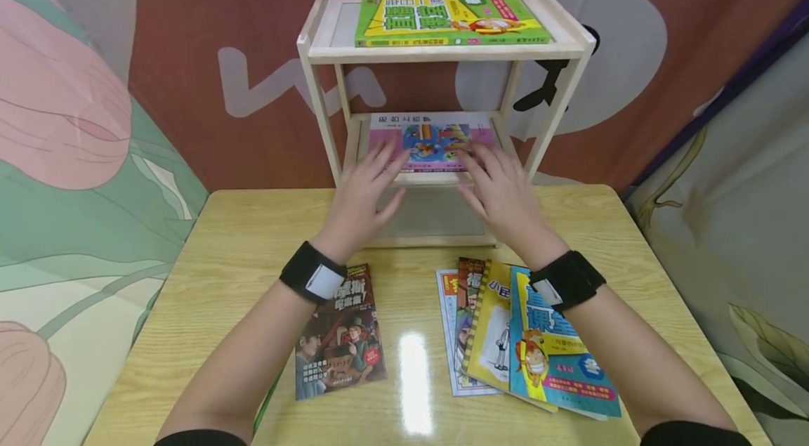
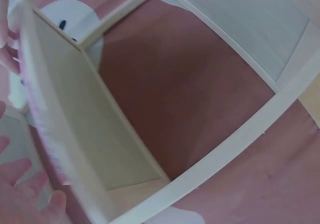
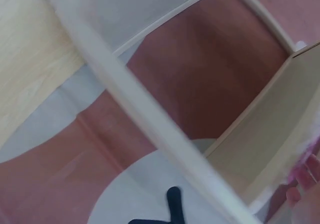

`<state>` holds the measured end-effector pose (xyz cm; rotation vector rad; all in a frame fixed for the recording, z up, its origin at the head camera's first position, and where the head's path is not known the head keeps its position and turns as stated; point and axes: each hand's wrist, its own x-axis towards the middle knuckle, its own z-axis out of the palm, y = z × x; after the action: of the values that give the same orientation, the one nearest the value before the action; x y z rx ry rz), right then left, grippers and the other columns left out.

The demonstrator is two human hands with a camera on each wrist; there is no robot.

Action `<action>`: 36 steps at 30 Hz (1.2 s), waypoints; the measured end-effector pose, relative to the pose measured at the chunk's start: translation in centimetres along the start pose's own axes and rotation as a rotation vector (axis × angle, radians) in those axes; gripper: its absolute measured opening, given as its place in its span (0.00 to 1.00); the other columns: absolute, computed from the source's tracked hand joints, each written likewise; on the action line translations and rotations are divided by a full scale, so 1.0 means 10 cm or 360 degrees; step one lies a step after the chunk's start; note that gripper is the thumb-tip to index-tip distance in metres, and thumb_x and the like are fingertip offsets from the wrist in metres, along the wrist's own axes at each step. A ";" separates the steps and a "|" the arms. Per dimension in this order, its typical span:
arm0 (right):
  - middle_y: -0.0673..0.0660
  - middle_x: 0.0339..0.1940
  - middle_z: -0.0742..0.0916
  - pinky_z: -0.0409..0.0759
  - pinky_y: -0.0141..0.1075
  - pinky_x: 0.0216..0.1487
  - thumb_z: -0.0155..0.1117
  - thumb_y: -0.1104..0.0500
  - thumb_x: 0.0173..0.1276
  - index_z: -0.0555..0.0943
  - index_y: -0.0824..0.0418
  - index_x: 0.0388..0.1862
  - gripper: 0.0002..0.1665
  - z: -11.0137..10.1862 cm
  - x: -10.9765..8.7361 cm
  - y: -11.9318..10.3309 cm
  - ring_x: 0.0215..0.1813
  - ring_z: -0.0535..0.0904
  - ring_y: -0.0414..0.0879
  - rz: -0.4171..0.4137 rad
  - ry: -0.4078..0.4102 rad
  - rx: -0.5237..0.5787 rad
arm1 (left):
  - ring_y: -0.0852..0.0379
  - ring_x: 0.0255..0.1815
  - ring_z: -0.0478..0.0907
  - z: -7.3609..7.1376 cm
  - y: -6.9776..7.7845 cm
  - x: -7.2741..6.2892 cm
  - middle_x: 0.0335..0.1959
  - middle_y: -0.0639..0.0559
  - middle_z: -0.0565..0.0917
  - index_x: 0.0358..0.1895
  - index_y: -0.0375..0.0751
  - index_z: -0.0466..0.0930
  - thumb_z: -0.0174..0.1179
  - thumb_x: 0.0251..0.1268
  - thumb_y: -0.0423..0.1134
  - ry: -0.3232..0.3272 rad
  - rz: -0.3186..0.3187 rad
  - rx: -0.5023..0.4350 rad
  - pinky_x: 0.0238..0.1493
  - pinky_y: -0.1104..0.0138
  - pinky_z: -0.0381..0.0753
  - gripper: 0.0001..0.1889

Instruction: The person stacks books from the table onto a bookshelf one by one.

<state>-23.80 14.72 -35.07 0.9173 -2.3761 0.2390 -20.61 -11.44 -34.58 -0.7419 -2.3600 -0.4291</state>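
Observation:
A pink book (image 1: 436,142) with a colourful cover picture lies flat on the middle shelf of a pale wooden rack (image 1: 442,54). My left hand (image 1: 363,197) reaches to its left side, fingers spread and fairly straight, fingertips overlapping the cover's edge in the head view. Over the right side my right hand (image 1: 505,194) mirrors it, fingers extended and thumb pointing inward. In the left wrist view, loosely bent fingers (image 2: 30,181) show beside the shelf edge. The right wrist view catches a few fingertips (image 3: 305,179) close to the pink edge.
A green and yellow book (image 1: 451,21) lies on the rack's top shelf. On the wooden table (image 1: 253,221), a dark comic-style book (image 1: 344,348) lies left, partly under the left wrist. Several overlapping books, topped by a blue one (image 1: 562,369), lie right. A patterned cloth hangs behind.

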 end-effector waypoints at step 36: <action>0.55 0.79 0.48 0.53 0.46 0.75 0.50 0.25 0.59 0.49 0.55 0.77 0.57 0.47 -0.89 -1.94 0.79 0.43 0.52 -0.0620 -0.1402 0.0409 | 0.33 0.73 0.49 -0.01 -0.12 -2.05 0.75 0.35 0.50 0.74 0.36 0.52 0.57 0.65 0.51 -0.1022 -0.0796 0.0136 0.63 0.34 0.56 0.39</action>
<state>-7.72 3.48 -44.73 1.8821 -2.8798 -0.0372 -7.91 -20.67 -47.90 -0.2497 -3.1603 -0.3175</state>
